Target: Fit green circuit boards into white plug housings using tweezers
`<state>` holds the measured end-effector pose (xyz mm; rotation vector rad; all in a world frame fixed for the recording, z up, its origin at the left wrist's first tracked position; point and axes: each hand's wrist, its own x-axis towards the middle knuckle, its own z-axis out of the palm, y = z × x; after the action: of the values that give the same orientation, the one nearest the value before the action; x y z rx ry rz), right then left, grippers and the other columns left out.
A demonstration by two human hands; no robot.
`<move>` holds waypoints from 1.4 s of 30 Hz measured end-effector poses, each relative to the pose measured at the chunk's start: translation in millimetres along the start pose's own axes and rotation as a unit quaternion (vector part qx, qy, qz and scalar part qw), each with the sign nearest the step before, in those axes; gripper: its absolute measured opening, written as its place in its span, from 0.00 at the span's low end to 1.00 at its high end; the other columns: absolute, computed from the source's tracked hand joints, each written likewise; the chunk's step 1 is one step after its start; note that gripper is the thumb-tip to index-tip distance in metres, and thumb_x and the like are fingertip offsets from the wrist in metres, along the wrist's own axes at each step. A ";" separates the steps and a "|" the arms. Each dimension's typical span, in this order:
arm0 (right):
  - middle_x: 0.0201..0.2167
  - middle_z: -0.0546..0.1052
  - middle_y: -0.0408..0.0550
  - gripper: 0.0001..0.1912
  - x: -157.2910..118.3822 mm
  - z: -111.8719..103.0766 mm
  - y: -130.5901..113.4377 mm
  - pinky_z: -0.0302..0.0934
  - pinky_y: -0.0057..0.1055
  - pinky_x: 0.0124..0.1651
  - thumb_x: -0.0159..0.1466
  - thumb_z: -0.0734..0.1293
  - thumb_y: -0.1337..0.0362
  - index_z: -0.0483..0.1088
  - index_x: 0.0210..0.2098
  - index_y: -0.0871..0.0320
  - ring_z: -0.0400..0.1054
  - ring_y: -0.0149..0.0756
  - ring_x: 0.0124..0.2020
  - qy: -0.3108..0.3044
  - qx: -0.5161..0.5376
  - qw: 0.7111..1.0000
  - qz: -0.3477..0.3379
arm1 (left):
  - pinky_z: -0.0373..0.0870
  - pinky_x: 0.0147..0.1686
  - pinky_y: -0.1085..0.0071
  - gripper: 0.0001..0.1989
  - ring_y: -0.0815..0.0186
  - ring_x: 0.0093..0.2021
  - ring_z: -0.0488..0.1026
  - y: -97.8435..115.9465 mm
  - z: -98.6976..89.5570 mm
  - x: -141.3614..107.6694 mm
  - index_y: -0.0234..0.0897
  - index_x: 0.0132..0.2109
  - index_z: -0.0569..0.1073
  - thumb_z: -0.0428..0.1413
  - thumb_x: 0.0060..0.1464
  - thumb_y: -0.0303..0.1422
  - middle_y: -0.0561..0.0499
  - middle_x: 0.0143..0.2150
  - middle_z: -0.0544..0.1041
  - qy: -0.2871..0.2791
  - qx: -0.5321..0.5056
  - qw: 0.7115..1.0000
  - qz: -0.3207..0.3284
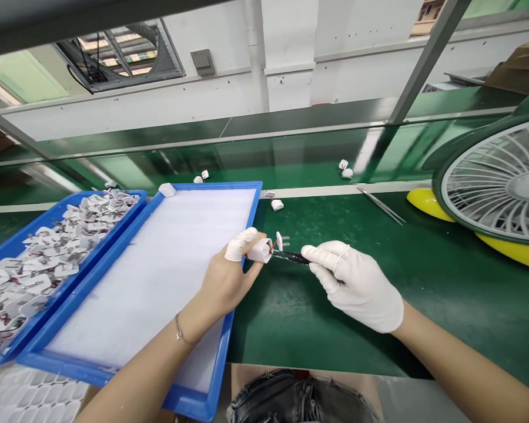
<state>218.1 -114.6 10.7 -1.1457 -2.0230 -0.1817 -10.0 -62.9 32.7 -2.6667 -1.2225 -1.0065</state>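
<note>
My left hand (pixel 229 270), with white finger cots on it, is closed around a small white plastic charger housing (pixel 260 251). A white plug plate (pixel 280 241) with two metal prongs hangs at the housing's open end, joined by a red wire. In a white glove, my right hand (pixel 352 282) pinches a pair of dark-handled tweezers (pixel 293 257). The tweezers' tip reaches the opening of the housing, beside the wire; what it touches inside is hidden.
A blue tray (pixel 247 235) with a white liner lies at left, a white housing (pixel 167 190) on its far corner. Beyond it, another blue tray (pixel 136 200) is heaped with wired plug parts. Metal tweezers (pixel 381 204) and a fan (pixel 502 182) are at right.
</note>
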 end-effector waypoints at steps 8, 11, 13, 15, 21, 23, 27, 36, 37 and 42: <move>0.36 0.74 0.48 0.16 -2.4 1.5 0.2 0.65 0.27 0.33 0.64 0.60 0.73 0.64 0.51 0.59 0.70 0.33 0.34 -0.009 -0.006 1.000 -0.009 | 0.76 0.45 0.68 0.16 0.62 0.48 0.75 1.8 -2.6 0.7 0.37 0.51 0.67 0.55 0.55 0.29 0.48 0.46 0.78 -0.001 0.000 1.000 0.005; 0.36 0.74 0.49 0.15 -2.2 1.5 0.7 0.65 0.28 0.32 0.65 0.60 0.73 0.64 0.50 0.60 0.70 0.33 0.34 -0.011 -0.009 1.000 -0.015 | 0.76 0.45 0.68 0.16 0.62 0.48 0.76 1.6 -1.6 -1.1 0.37 0.52 0.66 0.55 0.55 0.29 0.48 0.47 0.78 0.001 0.001 1.000 0.009; 0.36 0.74 0.49 0.14 -1.7 1.2 0.7 0.65 0.28 0.32 0.64 0.61 0.73 0.65 0.50 0.61 0.70 0.33 0.33 -0.015 -0.007 1.000 -0.017 | 0.75 0.47 0.68 0.18 0.63 0.49 0.75 1.1 -0.6 -1.7 0.38 0.53 0.64 0.55 0.55 0.29 0.48 0.47 0.78 0.003 0.004 1.000 0.012; 0.35 0.74 0.49 0.14 -1.3 0.8 0.6 0.65 0.28 0.32 0.64 0.61 0.73 0.65 0.50 0.61 0.70 0.33 0.33 -0.016 -0.003 1.000 -0.017 | 0.75 0.47 0.68 0.20 0.63 0.49 0.75 0.2 0.3 -2.0 0.38 0.54 0.62 0.55 0.55 0.29 0.48 0.47 0.78 0.010 0.002 1.000 0.021; 0.36 0.74 0.50 0.14 -0.7 0.9 -0.1 0.66 0.28 0.32 0.65 0.61 0.73 0.65 0.50 0.62 0.70 0.34 0.33 -0.014 -0.013 1.000 -0.018 | 0.76 0.47 0.66 0.25 0.62 0.47 0.76 -1.8 0.9 -3.5 0.41 0.57 0.57 0.56 0.55 0.29 0.47 0.47 0.78 0.003 -0.010 1.000 0.018; 0.35 0.74 0.49 0.14 -0.4 0.9 -0.1 0.66 0.29 0.32 0.65 0.61 0.73 0.66 0.50 0.62 0.70 0.34 0.33 -0.018 -0.011 1.000 -0.016 | 0.76 0.47 0.65 0.25 0.62 0.47 0.76 -1.9 0.7 -3.8 0.41 0.57 0.56 0.56 0.55 0.29 0.47 0.47 0.78 0.002 -0.012 1.000 0.021; 0.35 0.74 0.50 0.13 0.8 0.1 -0.7 0.65 0.29 0.32 0.65 0.61 0.72 0.66 0.49 0.62 0.70 0.35 0.32 -0.024 -0.003 1.000 -0.014 | 0.76 0.46 0.64 0.27 0.61 0.47 0.77 -2.3 1.8 -3.1 0.42 0.57 0.55 0.57 0.54 0.29 0.46 0.47 0.78 0.007 -0.014 0.999 0.033; 0.36 0.74 0.50 0.12 2.7 -1.6 -2.1 0.66 0.30 0.33 0.65 0.60 0.72 0.67 0.48 0.61 0.70 0.35 0.33 -0.031 0.030 0.999 -0.006 | 0.76 0.47 0.62 0.28 0.60 0.47 0.77 -2.7 2.1 -2.0 0.42 0.58 0.55 0.57 0.54 0.28 0.46 0.46 0.78 0.009 -0.012 0.999 0.047; 0.36 0.74 0.50 0.12 2.7 -1.5 -2.1 0.66 0.30 0.33 0.65 0.60 0.72 0.67 0.47 0.61 0.70 0.35 0.33 -0.033 0.033 0.999 -0.005 | 0.76 0.47 0.62 0.29 0.60 0.47 0.77 -2.6 1.6 -2.3 0.42 0.58 0.54 0.57 0.53 0.28 0.46 0.46 0.78 0.009 -0.013 0.999 0.049; 0.36 0.73 0.49 0.12 2.4 -0.4 -2.3 0.66 0.30 0.34 0.65 0.60 0.72 0.67 0.47 0.60 0.70 0.35 0.34 -0.025 0.053 0.998 0.001 | 0.76 0.48 0.63 0.29 0.61 0.47 0.76 -2.5 1.3 -2.2 0.41 0.59 0.54 0.58 0.53 0.27 0.45 0.46 0.78 0.012 -0.012 0.998 0.056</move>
<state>215.9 -114.6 13.2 -1.0959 -2.0495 -0.0457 -12.1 -62.3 29.9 -2.6981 -1.0486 -1.0401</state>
